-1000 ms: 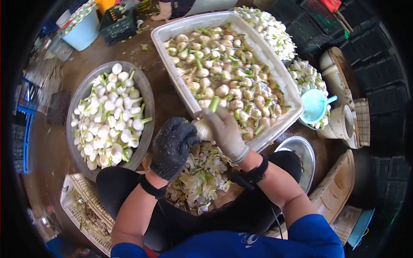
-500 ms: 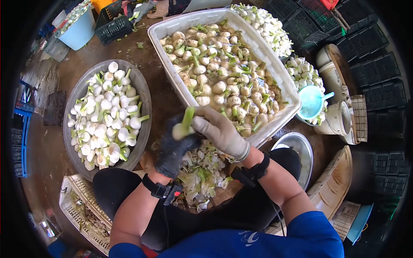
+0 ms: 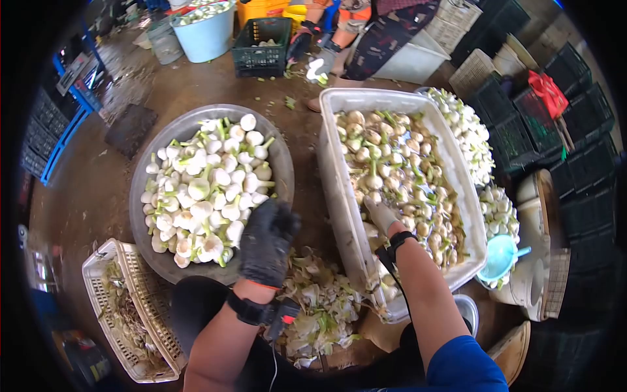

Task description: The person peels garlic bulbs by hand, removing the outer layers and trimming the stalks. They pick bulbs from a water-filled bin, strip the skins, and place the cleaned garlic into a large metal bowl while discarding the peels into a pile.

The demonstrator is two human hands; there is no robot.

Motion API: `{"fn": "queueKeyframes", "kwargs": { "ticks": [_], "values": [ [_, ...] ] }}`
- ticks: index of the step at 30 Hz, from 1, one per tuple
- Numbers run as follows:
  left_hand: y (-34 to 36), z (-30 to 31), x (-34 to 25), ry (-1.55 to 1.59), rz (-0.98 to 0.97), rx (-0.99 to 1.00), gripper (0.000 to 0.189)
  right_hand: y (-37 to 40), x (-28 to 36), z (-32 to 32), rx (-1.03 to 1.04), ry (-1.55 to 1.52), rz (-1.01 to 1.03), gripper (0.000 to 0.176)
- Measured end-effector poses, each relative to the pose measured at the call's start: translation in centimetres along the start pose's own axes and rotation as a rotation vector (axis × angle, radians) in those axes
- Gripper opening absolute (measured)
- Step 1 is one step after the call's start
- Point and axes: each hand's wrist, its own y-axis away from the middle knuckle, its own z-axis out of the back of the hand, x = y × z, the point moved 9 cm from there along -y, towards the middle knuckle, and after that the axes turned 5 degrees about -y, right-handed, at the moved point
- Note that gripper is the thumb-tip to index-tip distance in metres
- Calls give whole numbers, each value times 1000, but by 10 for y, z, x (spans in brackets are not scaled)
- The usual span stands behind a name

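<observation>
My left hand (image 3: 268, 242), in a black glove, is over the right edge of a round grey basin (image 3: 141, 219). That basin is heaped with peeled white garlic bulbs (image 3: 212, 189) with short green stems. The black fingers look bent but are blurred, so what they hold, if anything, is hidden. My right hand (image 3: 381, 215), in a pale glove, reaches into a white rectangular tub (image 3: 336, 209) among wet, brownish, unpeeled garlic bulbs (image 3: 431, 189). Its fingertips are lost among the bulbs. Below and between my hands lies a pile of garlic skins (image 3: 320, 307).
A cream crate (image 3: 130, 313) with scraps stands at lower left. More garlic and a turquoise dipper (image 3: 499, 255) are on the right, near dark stacked crates (image 3: 588, 137). Another person's gloved hand (image 3: 318, 68) works at the back beside a green crate (image 3: 261, 49).
My hands have parted from the garlic bulb between them. My left hand moved to the basin, my right hand into the tub. The view has shifted, showing another person.
</observation>
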Motion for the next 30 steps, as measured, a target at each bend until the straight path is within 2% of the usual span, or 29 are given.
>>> {"fn": "queueKeyframes", "kwargs": {
  "ticks": [1,3,7,9,10,11,12,13,15,17,18,20,21,23,24,25,26,27,28,29,30],
  "values": [
    [3,-9,7,-191,16,53,23,3,0,-2,8,-140,10,72],
    [13,-30,17,-161,115,104,23,7,-4,-5,241,-53,-42,63],
    [19,-40,40,-241,189,147,21,43,3,20,228,-253,-56,54],
    [21,-41,59,-312,213,191,20,60,19,59,-31,-3,167,56],
    [24,-39,69,-315,234,200,20,58,14,73,-198,136,351,60],
    [27,-43,81,-341,268,240,20,81,23,89,-346,212,438,60],
    [35,-47,93,-368,308,282,20,100,33,101,-405,276,476,60],
    [41,-51,102,-375,341,299,20,120,42,113,-507,265,633,59],
    [57,-58,123,-456,466,374,22,154,45,127,-531,230,638,59],
    [68,-64,140,-434,535,417,25,196,62,138,-644,238,664,51],
    [76,-66,152,-430,653,437,29,213,64,137,-650,236,647,51],
    [90,-77,162,-350,894,470,40,241,68,132,-554,-195,708,53],
    [93,-83,157,-359,896,456,40,258,79,123,-544,-193,834,57],
    [102,-128,126,-202,584,748,48,284,107,96,-279,-289,1052,62],
    [104,-142,109,-128,417,884,55,285,111,82,-130,-255,1072,65],
    [95,-134,112,-146,422,861,55,285,114,71,112,-458,1030,58],
    [78,-123,112,-431,214,857,47,276,106,68,167,-629,963,52],
    [69,-116,109,-712,10,848,53,269,99,65,213,-796,886,48],
    [65,-105,105,-776,-79,802,45,260,87,70,86,-869,741,30],
    [68,-105,101,-782,-67,800,45,251,81,79,-94,-664,732,19],
    [73,-108,95,-1052,-140,767,42,255,87,85,-164,-520,798,17]
  ]
}}
